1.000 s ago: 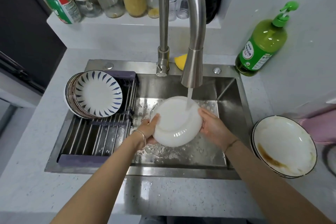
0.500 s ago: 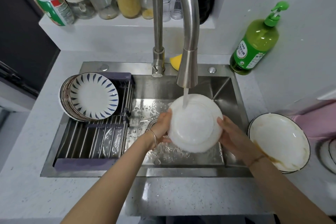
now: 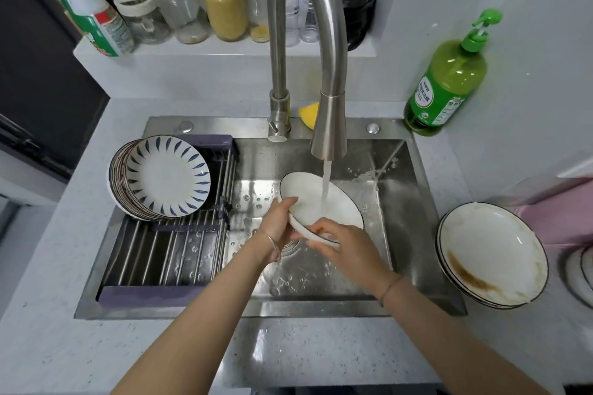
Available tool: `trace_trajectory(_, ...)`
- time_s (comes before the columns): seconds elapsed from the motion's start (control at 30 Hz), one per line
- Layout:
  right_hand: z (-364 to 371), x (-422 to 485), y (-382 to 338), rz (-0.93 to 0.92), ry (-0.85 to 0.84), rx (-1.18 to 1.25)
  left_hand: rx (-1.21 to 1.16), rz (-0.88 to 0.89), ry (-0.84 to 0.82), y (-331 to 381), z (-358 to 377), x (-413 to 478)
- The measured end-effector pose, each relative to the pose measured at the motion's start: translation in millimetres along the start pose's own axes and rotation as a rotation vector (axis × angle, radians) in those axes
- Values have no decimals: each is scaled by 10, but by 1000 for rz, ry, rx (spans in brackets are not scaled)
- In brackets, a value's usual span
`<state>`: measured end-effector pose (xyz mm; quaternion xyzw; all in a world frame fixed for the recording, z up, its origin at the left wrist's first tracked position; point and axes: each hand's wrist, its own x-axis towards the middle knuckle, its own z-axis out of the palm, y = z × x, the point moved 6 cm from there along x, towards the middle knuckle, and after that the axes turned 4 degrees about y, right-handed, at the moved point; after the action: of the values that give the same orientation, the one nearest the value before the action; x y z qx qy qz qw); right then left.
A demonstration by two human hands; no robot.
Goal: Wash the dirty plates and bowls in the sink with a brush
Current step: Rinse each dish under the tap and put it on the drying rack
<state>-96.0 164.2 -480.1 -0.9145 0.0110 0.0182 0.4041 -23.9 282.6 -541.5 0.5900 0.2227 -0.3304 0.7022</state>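
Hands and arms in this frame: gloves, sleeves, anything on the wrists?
No gloves, and no sleeves anywhere in view. The left hand has a thin silvery bangle at the wrist; the right hand has a thin dark cord bracelet. No rings or watch that I can make out.

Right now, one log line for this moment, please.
step: rinse | left hand: grips plate | right hand: grips plate | water: hitting plate | dirty plates: aside, stained
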Motion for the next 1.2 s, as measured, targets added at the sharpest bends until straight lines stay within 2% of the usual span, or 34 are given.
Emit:
trace_trajectory(0.03, -38, 0, 71, 48, -1, 101, -3, 28, -3, 2, -9, -2)
trace_trajectory(0.07, -122, 10, 139, 79, 71, 158, -5, 66, 0, 16, -25, -3)
trace_trajectory(0.17, -468, 91, 432, 173, 365, 120, -39, 135, -27, 97, -29, -76)
trace_trajectory(0.2, -538, 107, 526, 280, 367, 162, -45, 132, -48, 102, -35, -84)
trace_trajectory(0.27, -523, 127, 645, 495, 229, 406, -52, 102, -88, 109, -25, -120)
trace_trajectory(0.33, -479, 140, 665, 561, 123, 593, -64, 69, -121, 88, -21, -131)
trace_trajectory(0.4, -507, 175, 622, 543, 127, 604, -95, 32, -139, 45, -22, -115)
trace_trajectory(0.53, -566, 248, 602, 547, 243, 550, -195, -39, -112, -100, -6, -66)
trace_trajectory(0.7, -451, 163, 749, 714, 271, 562, -126, -134, -5, -322, 67, -89)
trace_trajectory(0.8, -286, -18, 891, 838, 229, 653, 47, -74, 83, -328, 16, -50)
trace_trajectory(0.9, -126, -154, 1029, 920, 214, 673, 153, 101, 130, -192, -29, -60)
trace_trajectory(0.97, -102, -148, 1032, 844, 188, 552, 243, 275, 143, -55, -79, -50)
trace_trajectory(1.03, -168, -105, 912, 630, 187, 430, 258, 395, 134, 52, -129, -53)
trace_trajectory(1.13, -380, -59, 600, 223, 292, 238, 123, 357, 134, 74, -208, 2)
trace_trajectory(1.2, -486, -42, 365, -52, 324, -64, 16, 307, 126, 66, -214, 29)
